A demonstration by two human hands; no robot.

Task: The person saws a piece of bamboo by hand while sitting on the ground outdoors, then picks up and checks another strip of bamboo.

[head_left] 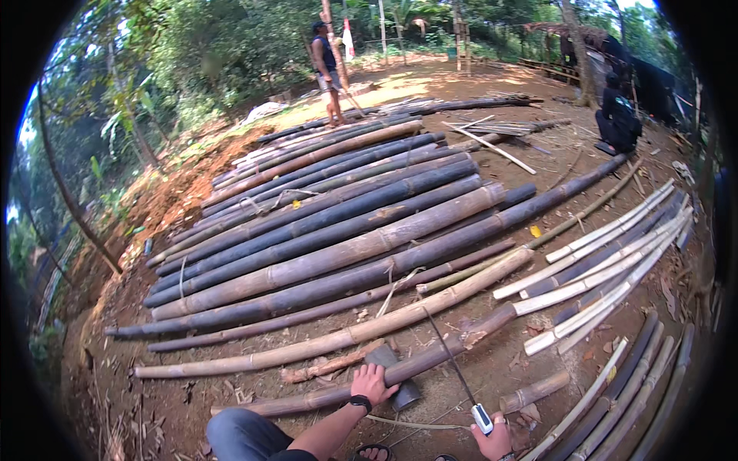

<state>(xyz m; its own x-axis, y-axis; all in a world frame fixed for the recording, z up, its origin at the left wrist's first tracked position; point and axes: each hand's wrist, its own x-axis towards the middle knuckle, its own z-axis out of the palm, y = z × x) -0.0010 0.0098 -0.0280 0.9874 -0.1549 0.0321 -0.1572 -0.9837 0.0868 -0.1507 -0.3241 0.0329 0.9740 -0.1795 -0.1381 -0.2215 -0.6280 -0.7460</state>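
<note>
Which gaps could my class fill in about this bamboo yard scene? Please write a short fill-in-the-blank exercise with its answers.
1. The left hand rests on a dark bamboo ____ lying on the ground.
2. The right hand grips the white-and-blue handle of a long thin ____.
3. A black band sits on the ____ wrist.
4. The stacked bamboo poles lie on bare ____.

Missing words: pole; blade; left; earth
</note>
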